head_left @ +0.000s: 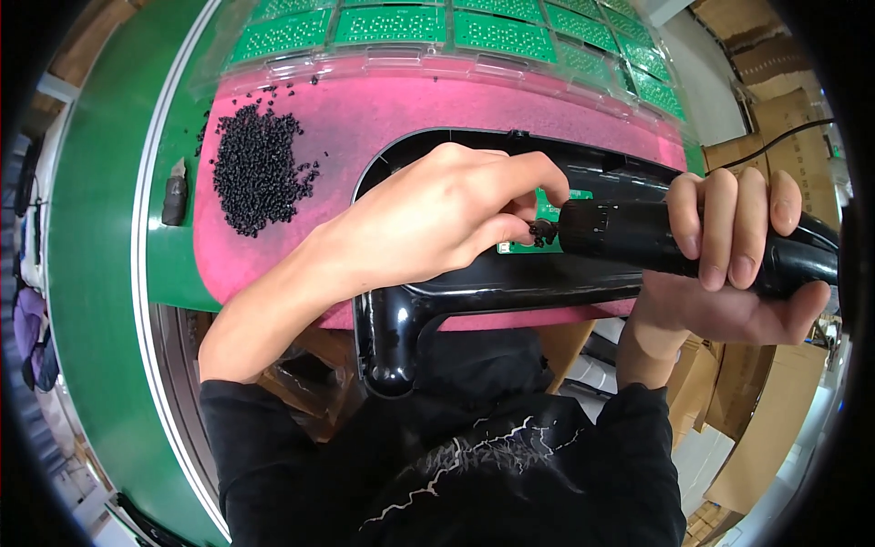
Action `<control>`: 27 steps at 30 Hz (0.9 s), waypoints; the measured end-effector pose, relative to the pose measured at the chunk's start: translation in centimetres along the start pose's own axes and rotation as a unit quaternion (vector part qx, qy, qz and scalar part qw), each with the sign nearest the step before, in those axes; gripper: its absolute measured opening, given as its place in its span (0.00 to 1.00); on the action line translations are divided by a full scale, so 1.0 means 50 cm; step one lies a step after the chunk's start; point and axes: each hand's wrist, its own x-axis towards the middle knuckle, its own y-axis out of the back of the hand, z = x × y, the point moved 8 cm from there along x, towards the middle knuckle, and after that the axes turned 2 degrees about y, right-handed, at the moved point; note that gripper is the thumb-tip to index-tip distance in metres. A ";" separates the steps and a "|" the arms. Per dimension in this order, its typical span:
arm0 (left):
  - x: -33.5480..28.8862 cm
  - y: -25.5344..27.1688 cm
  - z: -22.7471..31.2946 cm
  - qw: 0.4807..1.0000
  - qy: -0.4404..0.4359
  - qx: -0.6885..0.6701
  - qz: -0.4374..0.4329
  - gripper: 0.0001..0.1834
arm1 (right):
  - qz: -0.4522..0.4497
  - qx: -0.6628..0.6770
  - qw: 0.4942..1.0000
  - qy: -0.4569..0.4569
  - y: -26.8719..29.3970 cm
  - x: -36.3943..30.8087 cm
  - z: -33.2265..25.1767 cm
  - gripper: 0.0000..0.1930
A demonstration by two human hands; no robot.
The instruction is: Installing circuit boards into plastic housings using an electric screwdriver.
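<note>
Nearest, over the glossy black plastic shell (538,290), the left hand (447,205) pinches a small clump of tiny black screw-like pieces (544,233) between thumb and fingertips. Over the shell's right part, the right hand (717,228) is wrapped around a thick black cylindrical tool (624,235), its blunt end just beside the clump. Inside the shell, partly hidden beneath these, lies a green circuit board (524,249). Under the shell spreads a pink mat (383,96); to the shell's left, a heap of small black pieces (260,169) sits on it. Beyond the shell, a clear plastic tray (383,62) holds rows of green circuit boards (390,25).
</note>
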 end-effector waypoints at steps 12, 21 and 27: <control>-0.011 0.012 0.019 0.994 -0.071 0.070 0.053 0.12 | 0.037 -0.016 0.999 -0.001 0.001 -0.008 0.004 0.25; -0.009 0.043 -0.018 0.992 0.059 0.058 0.097 0.04 | -0.016 -0.099 0.994 -0.040 0.000 -0.016 0.038 0.27; -0.006 0.033 -0.010 0.990 0.079 0.077 0.085 0.10 | 0.077 -0.131 0.985 -0.083 0.013 -0.030 0.066 0.28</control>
